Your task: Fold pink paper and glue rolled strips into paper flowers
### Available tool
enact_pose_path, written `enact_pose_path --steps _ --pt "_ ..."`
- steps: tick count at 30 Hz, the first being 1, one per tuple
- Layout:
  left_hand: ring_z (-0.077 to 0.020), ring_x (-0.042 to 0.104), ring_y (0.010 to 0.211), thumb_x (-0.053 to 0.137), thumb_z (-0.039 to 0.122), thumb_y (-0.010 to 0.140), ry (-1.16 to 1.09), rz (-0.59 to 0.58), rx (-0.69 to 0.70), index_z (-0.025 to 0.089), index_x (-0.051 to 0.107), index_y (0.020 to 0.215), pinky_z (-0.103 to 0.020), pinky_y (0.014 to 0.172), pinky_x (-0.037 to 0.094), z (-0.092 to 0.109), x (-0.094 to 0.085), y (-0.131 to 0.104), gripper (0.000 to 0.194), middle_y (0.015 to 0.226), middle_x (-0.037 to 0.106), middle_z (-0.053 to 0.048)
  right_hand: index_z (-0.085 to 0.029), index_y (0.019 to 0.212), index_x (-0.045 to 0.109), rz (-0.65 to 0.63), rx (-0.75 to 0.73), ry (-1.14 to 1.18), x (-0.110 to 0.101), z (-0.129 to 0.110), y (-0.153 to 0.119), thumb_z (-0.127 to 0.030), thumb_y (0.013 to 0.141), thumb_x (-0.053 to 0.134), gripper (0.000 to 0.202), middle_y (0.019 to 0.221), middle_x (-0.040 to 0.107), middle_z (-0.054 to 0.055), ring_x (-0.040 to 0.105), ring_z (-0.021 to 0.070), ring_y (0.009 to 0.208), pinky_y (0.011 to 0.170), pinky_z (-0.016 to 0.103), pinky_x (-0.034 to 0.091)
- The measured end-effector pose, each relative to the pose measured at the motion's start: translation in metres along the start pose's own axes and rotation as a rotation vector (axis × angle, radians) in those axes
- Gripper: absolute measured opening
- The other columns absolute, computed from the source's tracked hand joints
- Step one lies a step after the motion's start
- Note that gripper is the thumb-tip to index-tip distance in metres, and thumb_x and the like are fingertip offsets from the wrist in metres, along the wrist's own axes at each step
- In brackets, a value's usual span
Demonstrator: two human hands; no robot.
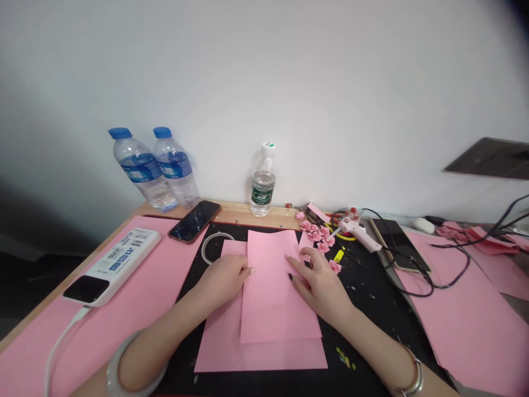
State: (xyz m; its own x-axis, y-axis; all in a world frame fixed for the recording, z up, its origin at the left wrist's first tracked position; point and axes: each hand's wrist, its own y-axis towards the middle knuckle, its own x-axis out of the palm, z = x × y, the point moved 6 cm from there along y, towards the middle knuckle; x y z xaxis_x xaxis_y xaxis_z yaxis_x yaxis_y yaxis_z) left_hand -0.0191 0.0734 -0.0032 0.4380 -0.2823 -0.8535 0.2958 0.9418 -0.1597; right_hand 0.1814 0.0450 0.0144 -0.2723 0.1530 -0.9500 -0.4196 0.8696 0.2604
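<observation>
A narrow sheet of pink paper (270, 309) lies over a larger pink sheet (260, 358) on a black cutting mat (182, 347). My left hand (225, 278) is at the narrow sheet's left edge, its thumb on top and its fingers closed around that edge; the fingertips are partly hidden. On the right side of the same sheet rests my right hand (324, 284), with thumb and forefinger apart and flat on the paper. Just beyond it sits a cluster of small pink paper roses (316, 232). A roll of clear tape (210, 240) lies past my left hand.
A power bank (136, 248) with a white cable and a phone (195, 220) lie at left. Bottles (262, 193) stand along the wall. A glue gun (359, 231), another phone (397, 242), black cables (458, 281) and pink sheets (475, 331) occupy the right.
</observation>
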Motion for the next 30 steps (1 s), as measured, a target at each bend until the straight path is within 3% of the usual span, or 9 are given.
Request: enact_pose_path --steps 4,7,9,12,15,19,23,30 --pt "-0.0199 0.056 0.059 0.05 0.031 0.086 0.111 0.049 -0.036 0.019 0.045 0.055 -0.027 0.051 0.028 0.001 -0.007 -0.005 0.033 0.06 0.058 -0.003 -0.02 0.124 0.06 -0.003 -0.052 -0.053 0.002 -0.002 0.001 -0.022 0.086 0.053 0.038 0.132 0.05 0.013 0.048 0.0312 0.111 0.091 0.048 0.048" --pt "-0.0229 0.059 0.071 0.052 0.029 0.086 0.162 0.094 -0.049 0.019 0.054 0.068 -0.029 0.057 0.037 0.004 -0.011 -0.009 0.021 0.071 0.062 -0.004 -0.016 0.125 0.059 -0.018 -0.114 -0.071 0.008 -0.002 0.002 -0.02 0.088 0.049 0.038 0.137 0.05 0.01 0.038 0.034 0.126 0.101 0.051 0.041" --pt "-0.0251 0.059 0.093 0.051 0.023 0.087 0.204 0.152 0.035 0.018 0.058 0.088 -0.033 0.073 0.043 0.011 -0.011 -0.011 0.009 0.095 0.065 -0.007 -0.015 0.128 0.057 -0.048 -0.139 -0.078 0.014 -0.002 0.002 -0.02 0.09 0.046 0.04 0.137 0.052 0.009 0.03 0.0341 0.134 0.105 0.053 0.037" --pt "-0.0262 0.042 0.125 0.043 0.013 0.088 0.294 0.211 0.301 0.018 0.05 0.122 -0.04 0.1 0.035 0.026 -0.002 -0.01 0.035 0.134 0.05 -0.011 -0.014 0.135 0.049 -0.129 -0.144 -0.087 0.02 -0.001 0.002 -0.019 0.092 0.042 0.044 0.14 0.049 0.009 0.028 0.0337 0.136 0.106 0.053 0.035" --pt "-0.0259 0.024 0.139 0.033 0.002 0.084 0.357 0.049 0.452 0.017 0.039 0.135 -0.048 0.108 0.024 0.031 0.021 -0.006 0.054 0.15 0.032 -0.01 -0.014 0.139 0.043 -0.185 -0.148 -0.092 0.021 0.0 0.002 -0.018 0.092 0.041 0.047 0.144 0.044 0.009 0.027 0.0325 0.137 0.106 0.053 0.034" --pt "-0.0251 0.017 0.141 0.03 -0.006 0.072 0.438 -0.139 0.447 0.017 0.028 0.143 -0.054 0.109 0.02 0.028 0.038 -0.003 0.074 0.154 0.019 -0.009 -0.014 0.142 0.037 -0.223 -0.15 -0.104 0.02 0.0 0.002 -0.016 0.091 0.041 0.051 0.147 0.038 0.009 0.026 0.032 0.138 0.107 0.053 0.034" --pt "-0.0232 0.015 0.142 0.029 -0.006 0.072 0.475 -0.143 0.434 0.019 0.026 0.144 -0.052 0.11 0.02 0.027 0.038 -0.004 0.076 0.154 0.016 -0.008 -0.014 0.143 0.035 -0.25 -0.13 -0.14 0.018 0.001 -0.008 -0.023 0.094 0.04 0.05 0.148 0.036 0.008 0.028 0.0332 0.137 0.107 0.054 0.032" --pt "-0.0251 0.016 0.141 0.031 -0.007 0.074 0.474 -0.1 0.467 0.025 0.027 0.144 -0.051 0.11 0.019 0.021 0.043 -0.003 0.077 0.154 0.017 -0.008 -0.014 0.145 0.031 -0.209 -0.111 -0.177 0.009 0.0 -0.049 -0.032 0.095 0.04 0.054 0.143 0.043 0.01 0.034 0.0317 0.134 0.104 0.054 0.038"
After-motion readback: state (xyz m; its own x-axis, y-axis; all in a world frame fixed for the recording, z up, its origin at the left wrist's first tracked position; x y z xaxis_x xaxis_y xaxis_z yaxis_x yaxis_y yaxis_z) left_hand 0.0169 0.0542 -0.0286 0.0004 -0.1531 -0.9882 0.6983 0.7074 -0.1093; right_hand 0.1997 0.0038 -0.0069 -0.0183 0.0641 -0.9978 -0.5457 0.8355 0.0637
